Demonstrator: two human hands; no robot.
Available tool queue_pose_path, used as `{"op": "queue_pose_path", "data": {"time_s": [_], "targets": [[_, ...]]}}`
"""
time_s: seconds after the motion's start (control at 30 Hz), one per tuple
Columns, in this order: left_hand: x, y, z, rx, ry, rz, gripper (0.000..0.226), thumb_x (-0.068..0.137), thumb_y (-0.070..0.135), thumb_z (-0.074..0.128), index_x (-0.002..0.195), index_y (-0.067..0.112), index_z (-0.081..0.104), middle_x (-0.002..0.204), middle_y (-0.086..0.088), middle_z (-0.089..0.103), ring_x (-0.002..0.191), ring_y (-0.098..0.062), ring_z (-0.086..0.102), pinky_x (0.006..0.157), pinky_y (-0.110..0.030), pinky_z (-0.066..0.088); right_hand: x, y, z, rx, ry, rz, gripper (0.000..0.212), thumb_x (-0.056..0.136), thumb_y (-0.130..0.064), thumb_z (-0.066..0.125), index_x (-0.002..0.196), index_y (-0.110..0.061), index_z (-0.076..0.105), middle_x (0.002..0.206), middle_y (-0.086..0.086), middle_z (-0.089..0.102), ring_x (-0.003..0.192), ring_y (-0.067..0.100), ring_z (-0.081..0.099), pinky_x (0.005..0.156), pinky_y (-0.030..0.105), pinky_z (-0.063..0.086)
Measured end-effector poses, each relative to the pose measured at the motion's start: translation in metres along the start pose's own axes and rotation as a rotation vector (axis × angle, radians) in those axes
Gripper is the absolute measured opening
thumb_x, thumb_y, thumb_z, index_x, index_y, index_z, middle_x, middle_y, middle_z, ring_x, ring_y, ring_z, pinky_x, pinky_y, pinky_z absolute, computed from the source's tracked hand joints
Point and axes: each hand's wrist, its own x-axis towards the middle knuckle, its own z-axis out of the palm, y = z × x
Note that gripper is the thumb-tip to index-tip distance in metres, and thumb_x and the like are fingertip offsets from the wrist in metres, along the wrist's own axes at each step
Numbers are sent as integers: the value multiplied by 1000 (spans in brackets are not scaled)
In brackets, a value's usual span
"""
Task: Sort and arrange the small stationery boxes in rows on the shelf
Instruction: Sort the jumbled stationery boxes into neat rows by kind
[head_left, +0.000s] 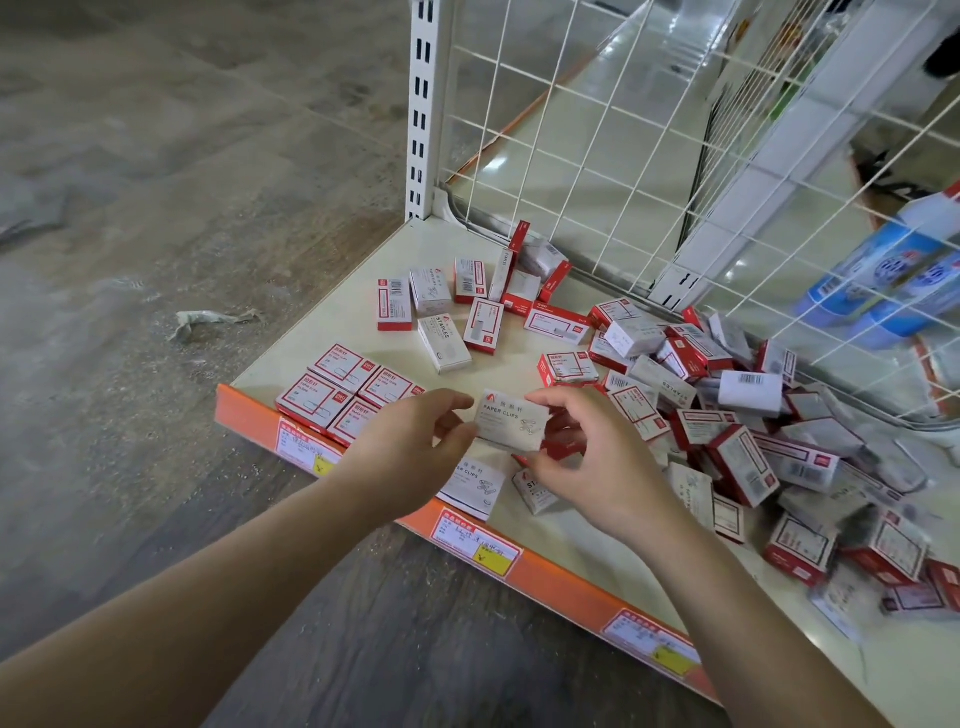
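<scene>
Paper-clip box (511, 420) (edges hidden) pinched between left hand (410, 452) and right hand (597, 457).

My one head camera looks forward and down, close over the shelf (332, 312) just beyond my hands.

A white paper-clip box (511, 420) was held above the shelf (332, 317) front, label up, pinched at its ends by the left hand (415, 447) and right hand (587, 457). Four red-framed boxes (345, 392) lay flat in a tight two-by-two block at the front left corner. Loose boxes (452, 312), white and red, lay scattered singly toward the back. A disordered heap of boxes (753, 436) covered the shelf's right side.
</scene>
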Motion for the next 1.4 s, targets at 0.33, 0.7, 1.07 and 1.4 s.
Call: {"op": "queue_pose_path", "data": {"time_s": [0.33, 0.7, 1.07, 1.4], "targets": [[-10, -2, 13, 355, -109, 128, 35, 93, 30, 51, 128, 26, 51, 132, 10, 49, 119, -10, 44, 96, -24, 38, -53, 15, -10, -37, -38, 150, 36, 82, -30, 66, 111, -37, 47, 99, -26, 51, 94, -10, 49, 66, 4, 40], [-14, -3, 20, 456, -202, 268, 32, 95, 26, 47, 126, 24, 55, 129, 10, 48, 116, -9, 44, 91, -23, 44, -75, 27, -1, -47, -104, 211, 34, 84, -22, 65, 117, -22, 57, 103, -12, 52, 104, 5, 51, 86, 20, 49], [-16, -5, 19, 441, -205, 277, 33, 96, 29, 45, 127, 27, 54, 129, 11, 49, 117, -7, 44, 93, -24, 44, -55, 27, 14, -104, -54, 163, 35, 86, -25, 60, 121, -21, 56, 108, -7, 48, 99, 3, 48, 82, 14, 43], [-18, -7, 16, 517, -228, 358, 36, 97, 29, 41, 132, 29, 50, 132, 14, 46, 120, -6, 40, 92, -21, 42, -50, 31, 21, -140, -12, 107, 46, 84, -17, 65, 128, -19, 53, 121, -7, 46, 109, 3, 45, 85, 8, 37]]}}
